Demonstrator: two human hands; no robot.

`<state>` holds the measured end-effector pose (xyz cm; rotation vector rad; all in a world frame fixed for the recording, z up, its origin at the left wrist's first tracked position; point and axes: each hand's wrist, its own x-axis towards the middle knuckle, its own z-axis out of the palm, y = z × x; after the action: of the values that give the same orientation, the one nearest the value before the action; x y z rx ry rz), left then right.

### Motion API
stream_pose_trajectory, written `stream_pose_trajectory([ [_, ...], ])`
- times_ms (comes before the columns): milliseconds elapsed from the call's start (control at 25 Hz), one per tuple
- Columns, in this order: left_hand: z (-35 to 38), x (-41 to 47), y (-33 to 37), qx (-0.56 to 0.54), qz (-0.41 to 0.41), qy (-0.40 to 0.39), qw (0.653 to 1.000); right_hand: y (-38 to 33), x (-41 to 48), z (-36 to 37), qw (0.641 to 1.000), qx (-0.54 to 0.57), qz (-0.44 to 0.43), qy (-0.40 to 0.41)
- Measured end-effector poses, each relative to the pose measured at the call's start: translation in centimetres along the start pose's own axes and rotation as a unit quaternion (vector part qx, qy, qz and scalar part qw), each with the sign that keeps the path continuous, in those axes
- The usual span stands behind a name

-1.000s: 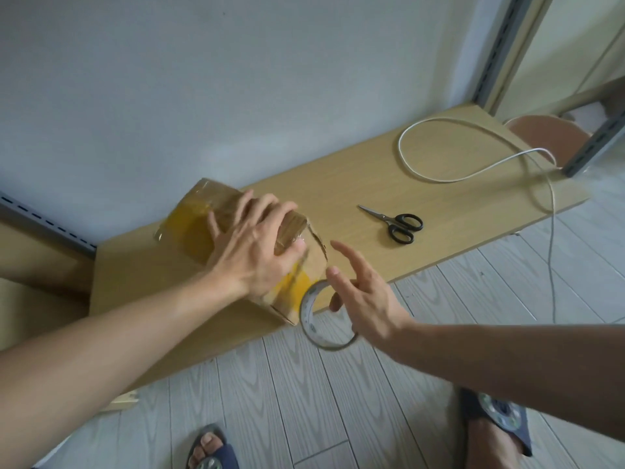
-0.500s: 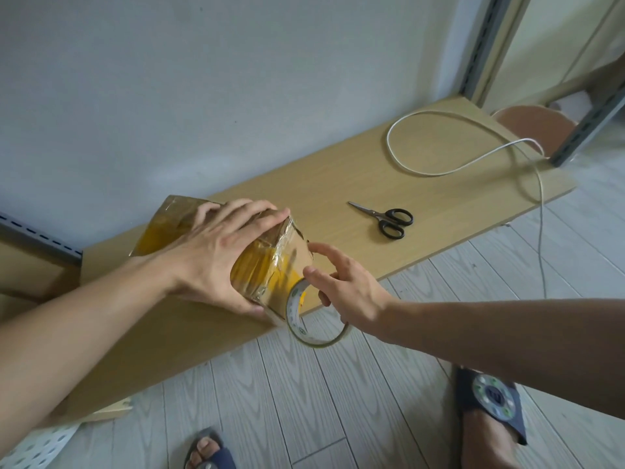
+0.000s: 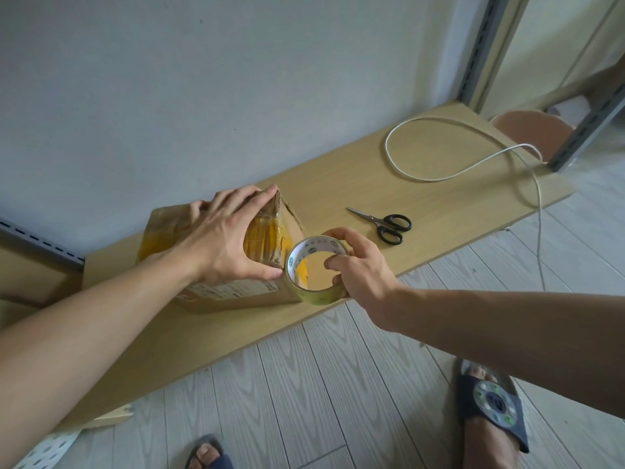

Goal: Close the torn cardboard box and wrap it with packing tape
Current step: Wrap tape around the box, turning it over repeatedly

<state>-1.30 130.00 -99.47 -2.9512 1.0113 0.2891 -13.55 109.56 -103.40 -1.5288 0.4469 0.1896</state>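
Nearest, two feet in dark slippers, the right slipper (image 3: 493,411) with a round emblem, the left slipper (image 3: 208,456) half out of view, both on a pale plank floor (image 3: 338,384). A white perforated strip (image 3: 44,450) lies at the lower left corner.

Next, a low wooden board (image 3: 236,330), running from lower left to upper right along the wall.

On the board, near its front edge:
- Box (image 3: 236,292), brown cardboard, left of middle, partly banded in yellow tape, printed label on the near face, torn edge along its right end.
- Left hand (image 3: 223,238), spread wide over the box top, fingers across the peaked flaps, thumb pressed to the near face, clamping the box.
- Tape (image 3: 321,296), one roll, upright on edge, touching the box's right end.
- Right hand (image 3: 365,272), gripping the roll, fingers curled over the rim, one digit hooked inside the core.

Further along the board:
- Scissors (image 3: 385,225), black handles, blades together, lying flat, apart from the roll.
- Cable (image 3: 422,179), white, one loose loop, its tail dropping over the front edge to the floor.

Behind, a grey wall (image 3: 203,96) and a slotted metal upright (image 3: 480,52) at the board's far end.
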Motion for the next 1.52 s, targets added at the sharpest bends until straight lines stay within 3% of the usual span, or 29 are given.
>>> stream_pose_trajectory([
  [240, -0.1, 0.2, 0.0, 0.004, -0.008, 0.002, 1.000, 0.3, -0.6, -0.4, 0.985, -0.163, -0.032, -0.052],
  [520, 0.0, 0.5, -0.1, 0.010, -0.009, 0.007, 1.000, 1.9, -5.8, 0.4, 0.960, -0.182, -0.010, -0.211],
  [1160, 0.2, 0.2, 0.0, 0.003, -0.008, 0.016, 1.000, 2.2, -6.5, 3.1, 0.969, -0.133, -0.070, -0.195],
  [1520, 0.3, 0.2, 0.0, 0.002, -0.003, 0.012, 1.000, 2.9, -6.9, 1.2, 0.975, -0.143, -0.047, -0.165],
])
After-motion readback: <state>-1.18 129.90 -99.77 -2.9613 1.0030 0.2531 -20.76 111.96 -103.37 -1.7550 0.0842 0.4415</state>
